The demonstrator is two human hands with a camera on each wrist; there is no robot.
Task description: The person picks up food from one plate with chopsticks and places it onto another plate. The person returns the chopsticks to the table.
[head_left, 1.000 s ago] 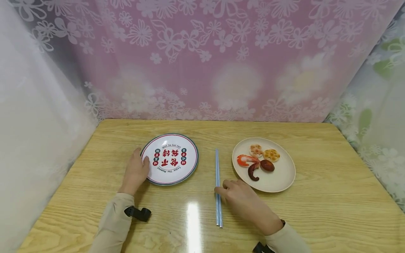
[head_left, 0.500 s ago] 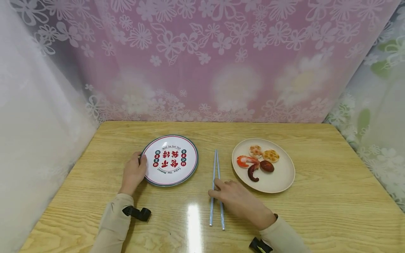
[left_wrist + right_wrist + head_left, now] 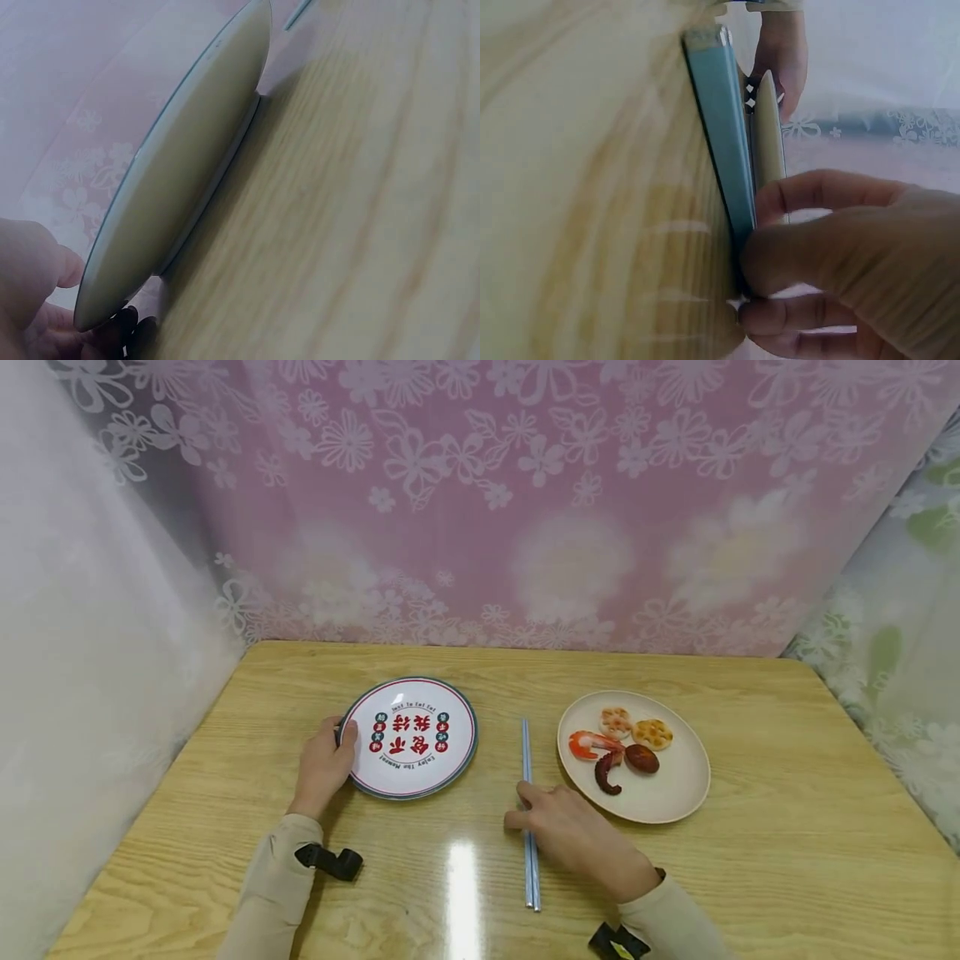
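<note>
At the left in the head view, my left hand (image 3: 325,768) holds the rim of a white plate (image 3: 412,775) with red and black lettering, thumb over the edge. The left wrist view shows the plate's underside (image 3: 180,150) close to the table, with fingers below the rim. My right hand (image 3: 577,831) pinches a pair of blue chopsticks (image 3: 532,877) around their middle, and they lie almost parallel along the table. In the right wrist view, thumb and fingers meet at the chopsticks (image 3: 724,120), whose silvery ends point away from the hand.
Right of the chopsticks is a beige plate (image 3: 671,793). On it lie a shrimp (image 3: 591,744), a dark curled tentacle (image 3: 604,775), a brown oval piece (image 3: 642,759), and two flower-shaped slices (image 3: 652,735). A pink floral curtain (image 3: 465,527) hangs behind the wooden table (image 3: 795,793).
The chopsticks' near ends spread apart half a second ago and are together again now. My left hand stays at the white plate's rim. The head view has shifted slightly.
</note>
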